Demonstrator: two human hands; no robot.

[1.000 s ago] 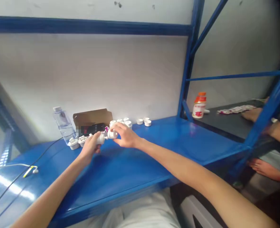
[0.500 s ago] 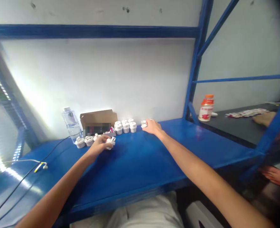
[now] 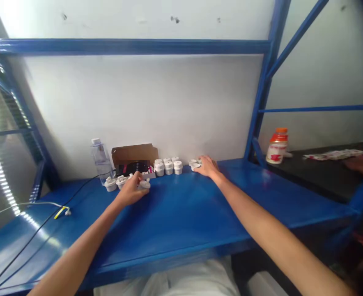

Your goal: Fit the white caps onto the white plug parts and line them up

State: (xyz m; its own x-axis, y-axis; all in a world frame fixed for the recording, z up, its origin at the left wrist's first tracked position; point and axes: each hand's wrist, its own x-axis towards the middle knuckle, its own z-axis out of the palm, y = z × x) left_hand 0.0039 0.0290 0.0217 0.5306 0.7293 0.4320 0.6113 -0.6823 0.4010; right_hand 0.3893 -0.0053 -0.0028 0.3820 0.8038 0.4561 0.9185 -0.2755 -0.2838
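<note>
White plastic fitting (image 3: 144, 184) lies on the blue shelf (image 3: 181, 213), far centre-left, under the left hand (image 3: 131, 190), whose fingers curl around it. Right hand (image 3: 208, 165) rests farther right, fingertips on small white caps (image 3: 195, 164); grip cannot be told. Between the hands: a cluster of white fittings (image 3: 168, 165). Farther left: cardboard box (image 3: 134, 158), water bottle (image 3: 100, 158).

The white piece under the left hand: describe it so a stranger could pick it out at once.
Start at the brown cardboard box against the wall on the blue shelf. Just in front of it, the left hand rests on a small white plastic piece. Unlike the row of white caps standing to its right, it lies alone and is touched.
</note>
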